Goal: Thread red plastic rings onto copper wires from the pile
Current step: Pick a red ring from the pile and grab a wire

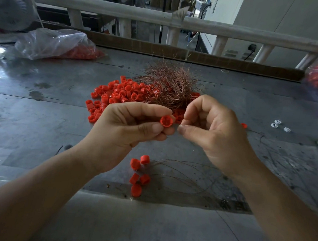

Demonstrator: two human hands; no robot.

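**Fine wire, small hole**

Our left hand (pixel 132 126) pinches 1 red ring (pixel 166 121), a glossy hard-plastic cup with a spoked centre. It sits just beside the right hand (pixel 213 130), whose thumb and forefinger press together, we judge on a wire too fine to see. Such springy copper may bend, miss the hole or slip free. Beyond both hands, the bristly copper wires (pixel 169 82) could snag on the ring pile (pixel 115 94). On the scuffed grey counter (pixel 44 114), 5 threaded rings (pixel 139 174) lie nearer us.
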